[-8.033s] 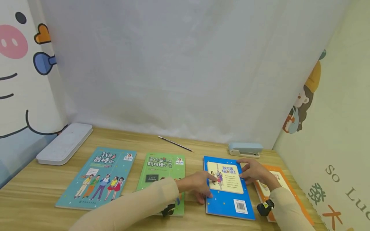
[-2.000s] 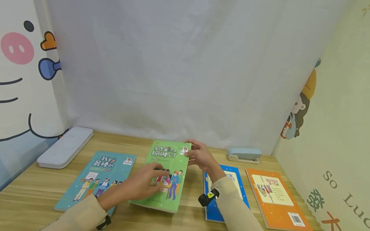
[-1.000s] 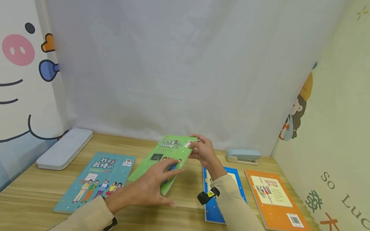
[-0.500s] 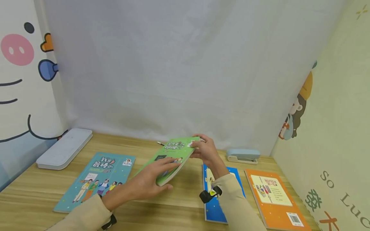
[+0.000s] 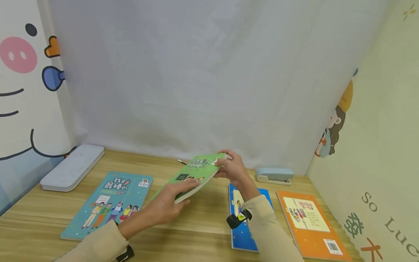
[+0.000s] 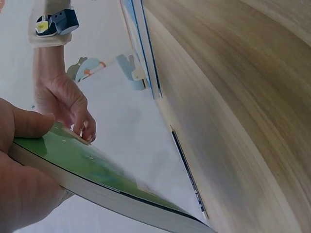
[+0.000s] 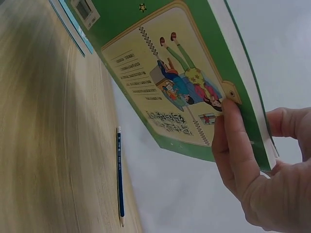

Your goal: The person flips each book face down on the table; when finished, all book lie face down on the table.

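A green book (image 5: 191, 174) is held tilted above the table between both hands, its front cover facing up. My left hand (image 5: 168, 203) grips the near edge, thumb on the cover and the other fingers beneath. At the far right corner my right hand (image 5: 233, 170) pinches the book, with fingers on the back cover (image 7: 194, 82) in the right wrist view. A teal book (image 5: 109, 203) lies face up on the left. To the right a blue book (image 5: 242, 233) lies partly hidden under my right forearm, and beyond it an orange book (image 5: 311, 222) shows its back cover.
A pencil (image 7: 120, 179) lies on the wooden table (image 5: 183, 240) behind the green book, mostly hidden in the head view. A pale blue stapler (image 5: 275, 175) stands at the back right. A white case (image 5: 73, 167) sits at the back left, near the curtain (image 5: 183, 80).
The green book, flat on the table at first, has been lifted and tilted up and back. My left hand moved from spread over its cover to gripping its near edge.
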Demonstrator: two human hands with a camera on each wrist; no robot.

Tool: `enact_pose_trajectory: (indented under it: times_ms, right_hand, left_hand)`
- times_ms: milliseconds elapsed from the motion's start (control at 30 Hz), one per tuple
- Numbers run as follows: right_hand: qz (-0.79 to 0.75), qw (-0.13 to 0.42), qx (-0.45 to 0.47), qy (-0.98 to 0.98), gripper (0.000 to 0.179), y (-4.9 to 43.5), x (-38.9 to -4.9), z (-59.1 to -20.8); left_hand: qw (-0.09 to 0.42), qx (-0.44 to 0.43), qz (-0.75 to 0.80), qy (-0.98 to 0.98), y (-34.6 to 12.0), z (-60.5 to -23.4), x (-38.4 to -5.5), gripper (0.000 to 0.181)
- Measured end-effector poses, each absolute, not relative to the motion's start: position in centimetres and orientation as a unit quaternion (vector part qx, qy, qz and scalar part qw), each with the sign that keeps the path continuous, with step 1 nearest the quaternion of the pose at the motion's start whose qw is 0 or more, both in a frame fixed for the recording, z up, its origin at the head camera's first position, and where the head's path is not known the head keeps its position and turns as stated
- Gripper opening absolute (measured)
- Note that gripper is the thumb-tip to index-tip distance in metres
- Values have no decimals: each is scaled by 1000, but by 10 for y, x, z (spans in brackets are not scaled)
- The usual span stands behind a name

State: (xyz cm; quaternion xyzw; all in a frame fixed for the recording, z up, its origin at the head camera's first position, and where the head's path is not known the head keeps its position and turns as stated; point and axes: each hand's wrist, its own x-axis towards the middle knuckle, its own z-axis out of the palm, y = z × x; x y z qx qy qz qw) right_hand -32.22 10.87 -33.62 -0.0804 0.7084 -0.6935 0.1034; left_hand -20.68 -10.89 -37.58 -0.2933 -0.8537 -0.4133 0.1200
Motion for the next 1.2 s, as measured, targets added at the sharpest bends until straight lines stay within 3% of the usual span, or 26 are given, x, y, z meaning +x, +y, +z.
enact_pose_trajectory:
  times_ms: [433,1000,1200]
  right_hand:
    - [-663,134,-76,733,38,108,-322,-340]
    - [-688,136,-63,710,30,105,-323,-345]
    - [-693,128,-57,707,37,104,-320,-344]
  left_hand:
    - [76,-286,-419,-858,-112,-364,-205,48]
    - [112,-243,-478,-836,-111,-364,-206,43]
    - [121,-220,-485,-838,-110,-364,-206,44]
